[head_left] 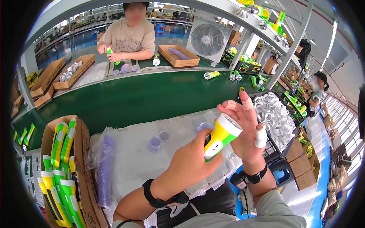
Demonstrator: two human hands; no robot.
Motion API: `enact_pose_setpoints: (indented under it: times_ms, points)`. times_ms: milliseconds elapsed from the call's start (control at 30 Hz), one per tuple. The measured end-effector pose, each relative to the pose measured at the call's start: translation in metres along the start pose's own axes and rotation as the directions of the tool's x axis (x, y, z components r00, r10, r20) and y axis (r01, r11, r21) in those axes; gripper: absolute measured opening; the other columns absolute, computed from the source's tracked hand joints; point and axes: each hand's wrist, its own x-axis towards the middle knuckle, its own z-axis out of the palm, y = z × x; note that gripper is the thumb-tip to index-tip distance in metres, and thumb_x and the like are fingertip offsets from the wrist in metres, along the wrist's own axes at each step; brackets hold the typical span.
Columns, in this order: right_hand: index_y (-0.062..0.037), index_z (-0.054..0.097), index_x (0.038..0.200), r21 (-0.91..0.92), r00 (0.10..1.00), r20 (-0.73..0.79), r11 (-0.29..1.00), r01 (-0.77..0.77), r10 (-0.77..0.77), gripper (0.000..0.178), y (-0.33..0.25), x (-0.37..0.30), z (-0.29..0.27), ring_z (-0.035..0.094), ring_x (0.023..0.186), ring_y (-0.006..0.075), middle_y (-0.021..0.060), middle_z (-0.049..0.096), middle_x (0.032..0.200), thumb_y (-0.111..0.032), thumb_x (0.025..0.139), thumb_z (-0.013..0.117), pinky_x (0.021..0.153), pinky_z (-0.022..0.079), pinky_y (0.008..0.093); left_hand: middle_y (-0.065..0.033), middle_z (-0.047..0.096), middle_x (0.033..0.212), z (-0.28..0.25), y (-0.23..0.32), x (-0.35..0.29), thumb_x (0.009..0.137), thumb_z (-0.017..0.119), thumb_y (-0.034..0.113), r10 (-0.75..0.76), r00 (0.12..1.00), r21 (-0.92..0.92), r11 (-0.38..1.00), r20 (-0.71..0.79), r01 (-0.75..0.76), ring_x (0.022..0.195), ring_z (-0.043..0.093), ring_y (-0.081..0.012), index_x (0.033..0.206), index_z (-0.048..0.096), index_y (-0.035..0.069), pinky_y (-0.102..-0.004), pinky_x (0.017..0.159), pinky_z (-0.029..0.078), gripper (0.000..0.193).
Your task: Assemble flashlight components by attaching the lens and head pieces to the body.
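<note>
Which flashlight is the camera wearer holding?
The yellow, green and white flashlight gripped in the left hand, its wide head beside the open right hand. The loose flashlights on the green surface rest untouched by either hand.

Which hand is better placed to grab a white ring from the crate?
Likely the right hand: it is open, grips nothing visible, and is nearer the black crate of white rings. The left hand is holding the flashlight.
</note>
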Motion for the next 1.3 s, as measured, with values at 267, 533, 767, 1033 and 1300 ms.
enact_pose_setpoints:
  times_ms: [267, 533, 767, 1033, 1300]
  points:
    - [-0.0112, 0.019, 0.146, 0.271, 0.998, -0.049, 0.961, 0.051, -0.039, 0.083, 0.014, 0.016, 0.024, 0.038, 0.127, 0.0308, 0.0146, 0.040, 0.133, -0.061, 0.085, 0.044, 0.102, 0.036, 0.0474, -0.0171, 0.061, 0.092, -0.005, -0.006, -0.004, 0.079, 0.066, 0.020, 0.140, 0.965, 0.129, 0.985, -0.222, -0.113, 0.076, 0.063, -0.0315, 0.120, 0.042, -0.001, -0.0363, 0.063, 0.049, 0.052]
    - [-0.0165, 0.019, 0.147, 0.675, 0.989, -0.054, 0.735, -0.064, 0.136, 0.082, 0.013, 0.024, 0.034, 0.032, 0.131, 0.0319, 0.0143, 0.035, 0.141, -0.065, 0.083, 0.040, 0.108, 0.025, 0.0503, -0.0142, 0.047, 0.097, -0.002, 0.012, -0.025, 0.075, 0.067, 0.018, 0.434, 0.852, 0.777, 0.628, -0.294, -0.052, 0.089, 0.048, -0.0310, 0.127, 0.048, 0.009, -0.0441, 0.076, 0.034, 0.056]
    - [-0.0238, 0.013, 0.148, 0.773, 0.999, 0.019, 0.633, -0.036, 0.034, 0.088, 0.011, 0.024, 0.035, 0.023, 0.137, 0.0291, 0.0115, 0.030, 0.146, -0.071, 0.079, 0.040, 0.110, 0.017, 0.0493, -0.0064, 0.045, 0.096, 0.008, 0.005, -0.024, 0.073, 0.067, 0.023, 0.668, 0.663, 0.894, 0.449, -0.338, 0.003, 0.089, 0.047, -0.0265, 0.120, 0.056, 0.035, -0.0423, 0.079, 0.032, 0.050]
    - [-0.0218, 0.012, 0.148, 0.733, 0.998, 0.045, 0.678, -0.055, 0.033, 0.089, 0.020, 0.011, 0.038, 0.025, 0.136, 0.0304, 0.0113, 0.025, 0.149, -0.071, 0.080, 0.040, 0.108, 0.024, 0.0500, -0.0094, 0.049, 0.099, -0.002, 0.009, -0.039, 0.073, 0.067, 0.016, 0.479, 0.797, 0.771, 0.636, -0.369, -0.025, 0.092, 0.051, -0.0267, 0.121, 0.058, 0.021, -0.0394, 0.075, 0.037, 0.050]
    - [-0.0066, 0.020, 0.143, 0.203, 1.000, -0.012, 0.979, 0.017, -0.015, 0.096, 0.034, -0.015, 0.005, 0.043, 0.122, 0.0299, 0.0159, 0.043, 0.130, -0.050, 0.073, 0.069, 0.100, 0.038, 0.0448, -0.0131, 0.054, 0.106, -0.018, -0.003, -0.008, 0.079, 0.068, 0.018, 0.316, 0.919, 0.274, 0.929, -0.236, -0.249, 0.088, 0.058, -0.0336, 0.126, 0.045, 0.005, -0.0392, 0.077, 0.045, 0.054]
